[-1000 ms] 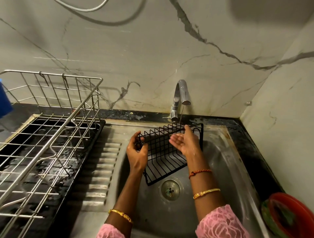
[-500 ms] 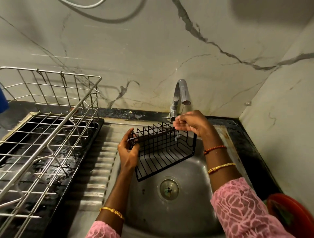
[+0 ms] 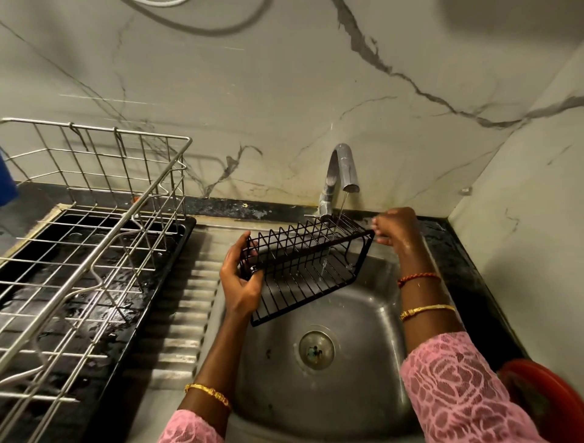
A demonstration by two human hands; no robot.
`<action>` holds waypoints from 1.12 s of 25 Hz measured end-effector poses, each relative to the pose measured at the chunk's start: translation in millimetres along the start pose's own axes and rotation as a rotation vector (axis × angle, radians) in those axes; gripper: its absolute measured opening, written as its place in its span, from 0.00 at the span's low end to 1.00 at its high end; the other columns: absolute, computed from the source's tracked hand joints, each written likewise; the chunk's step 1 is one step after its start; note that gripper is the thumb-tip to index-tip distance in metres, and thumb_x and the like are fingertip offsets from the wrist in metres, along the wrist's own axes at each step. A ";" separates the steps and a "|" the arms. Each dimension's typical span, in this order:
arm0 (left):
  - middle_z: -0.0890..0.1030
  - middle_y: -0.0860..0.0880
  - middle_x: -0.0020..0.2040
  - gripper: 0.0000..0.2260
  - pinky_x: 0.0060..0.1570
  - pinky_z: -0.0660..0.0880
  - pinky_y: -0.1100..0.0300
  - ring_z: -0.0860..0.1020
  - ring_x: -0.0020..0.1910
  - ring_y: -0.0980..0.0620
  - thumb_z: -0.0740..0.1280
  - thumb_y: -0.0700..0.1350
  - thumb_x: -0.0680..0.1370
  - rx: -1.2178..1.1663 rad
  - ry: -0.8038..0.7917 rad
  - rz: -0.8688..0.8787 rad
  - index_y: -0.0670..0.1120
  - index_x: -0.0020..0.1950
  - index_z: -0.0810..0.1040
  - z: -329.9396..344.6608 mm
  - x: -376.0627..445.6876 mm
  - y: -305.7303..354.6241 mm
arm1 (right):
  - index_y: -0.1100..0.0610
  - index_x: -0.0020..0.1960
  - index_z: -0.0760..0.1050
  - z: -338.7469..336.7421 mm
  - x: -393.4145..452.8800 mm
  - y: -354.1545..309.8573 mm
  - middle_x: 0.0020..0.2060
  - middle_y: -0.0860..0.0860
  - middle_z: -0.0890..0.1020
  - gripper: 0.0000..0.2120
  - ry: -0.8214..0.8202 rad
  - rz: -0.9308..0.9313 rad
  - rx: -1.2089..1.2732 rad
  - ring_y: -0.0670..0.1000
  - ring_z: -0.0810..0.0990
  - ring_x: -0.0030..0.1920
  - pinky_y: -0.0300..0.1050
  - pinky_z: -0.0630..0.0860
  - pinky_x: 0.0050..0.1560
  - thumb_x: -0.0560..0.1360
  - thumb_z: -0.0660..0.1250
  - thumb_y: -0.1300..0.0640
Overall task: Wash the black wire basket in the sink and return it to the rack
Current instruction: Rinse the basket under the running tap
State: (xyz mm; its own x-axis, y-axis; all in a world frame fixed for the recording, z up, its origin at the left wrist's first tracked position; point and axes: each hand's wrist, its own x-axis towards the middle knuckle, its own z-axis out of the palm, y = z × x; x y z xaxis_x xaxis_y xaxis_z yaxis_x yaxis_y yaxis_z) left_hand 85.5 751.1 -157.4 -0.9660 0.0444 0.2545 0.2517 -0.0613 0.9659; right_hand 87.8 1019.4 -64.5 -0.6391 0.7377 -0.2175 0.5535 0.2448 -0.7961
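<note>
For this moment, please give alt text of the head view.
Both hands hold a black wire basket under a thin stream from the curved steel tap over a steel sink: left hand, right hand. A silver wire dish rack stands left.

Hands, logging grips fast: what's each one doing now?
Left hand: grips the black wire basket at its left end.
Right hand: pinches its right corner.

Pale marble-veined wall (image 3: 284, 79) meeting in a corner, black countertop (image 3: 467, 268), white cable (image 3: 151, 2) overhead, dim light
</note>
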 end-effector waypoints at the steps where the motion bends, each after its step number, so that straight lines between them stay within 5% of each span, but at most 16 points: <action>1: 0.77 0.45 0.61 0.32 0.57 0.74 0.62 0.76 0.61 0.45 0.59 0.32 0.64 0.004 -0.006 0.020 0.42 0.70 0.70 -0.5 -1.1 0.3 | 0.65 0.54 0.76 2.2 3.8 8.3 0.40 0.56 0.79 0.10 0.012 0.043 0.048 0.48 0.76 0.31 0.45 0.80 0.36 0.75 0.62 0.64; 5: 0.77 0.42 0.62 0.33 0.58 0.74 0.61 0.76 0.61 0.47 0.59 0.32 0.64 0.002 0.015 0.047 0.41 0.70 0.70 -6.5 -3.3 -3.9 | 0.61 0.60 0.73 16.1 0.9 27.5 0.50 0.58 0.79 0.13 -0.162 0.168 0.231 0.51 0.77 0.41 0.39 0.76 0.26 0.78 0.58 0.61; 9: 0.75 0.42 0.65 0.32 0.62 0.74 0.55 0.74 0.66 0.45 0.60 0.34 0.64 -0.035 0.115 0.034 0.41 0.70 0.69 -13.5 -15.0 -5.9 | 0.58 0.63 0.72 27.7 -11.4 27.7 0.55 0.56 0.78 0.16 -0.247 0.094 0.259 0.53 0.78 0.51 0.45 0.77 0.41 0.79 0.58 0.52; 13: 0.75 0.45 0.66 0.33 0.63 0.73 0.47 0.73 0.67 0.44 0.60 0.37 0.63 -0.052 0.202 0.054 0.41 0.70 0.68 -17.0 -26.1 -5.2 | 0.57 0.65 0.71 37.3 -20.3 19.0 0.58 0.57 0.78 0.19 -0.299 0.044 0.305 0.55 0.77 0.55 0.43 0.76 0.40 0.79 0.59 0.48; 19: 0.75 0.41 0.66 0.32 0.64 0.70 0.38 0.73 0.66 0.41 0.61 0.43 0.65 -0.073 0.291 0.096 0.40 0.69 0.69 -16.6 -34.8 -10.3 | 0.57 0.60 0.74 41.5 -28.9 0.5 0.60 0.56 0.78 0.15 -0.299 -0.072 0.283 0.53 0.77 0.56 0.48 0.78 0.51 0.78 0.62 0.50; 22: 0.74 0.34 0.64 0.33 0.62 0.69 0.33 0.72 0.65 0.36 0.61 0.42 0.64 -0.061 0.298 0.096 0.38 0.70 0.69 -13.1 -39.5 -15.4 | 0.56 0.48 0.76 40.1 -39.2 -9.0 0.53 0.59 0.80 0.08 -0.226 -0.103 0.251 0.56 0.78 0.51 0.53 0.77 0.56 0.75 0.67 0.51; 24: 0.74 0.35 0.63 0.33 0.61 0.69 0.32 0.72 0.65 0.37 0.60 0.41 0.64 -0.046 0.294 0.092 0.38 0.70 0.69 -8.2 -41.8 -17.9 | 0.57 0.48 0.73 38.5 -46.1 -12.6 0.45 0.58 0.79 0.10 -0.201 -0.024 0.260 0.57 0.78 0.50 0.53 0.78 0.53 0.73 0.70 0.53; 28: 0.74 0.44 0.65 0.33 0.64 0.70 0.39 0.72 0.66 0.42 0.61 0.42 0.64 -0.049 0.209 0.089 0.41 0.70 0.69 9.2 -43.6 -11.2 | 0.63 0.48 0.70 38.0 -59.3 -12.9 0.54 0.61 0.77 0.01 -0.508 0.333 0.758 0.58 0.79 0.55 0.56 0.77 0.50 0.78 0.61 0.65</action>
State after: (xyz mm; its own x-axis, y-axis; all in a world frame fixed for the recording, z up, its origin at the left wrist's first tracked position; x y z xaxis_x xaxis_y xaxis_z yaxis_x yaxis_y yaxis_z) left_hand 125.3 759.1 -179.0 -0.9327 -0.1702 0.3180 0.3380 -0.1046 0.9353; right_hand 98.2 948.6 -62.7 -0.7648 0.2930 -0.5738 0.3703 -0.5289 -0.7637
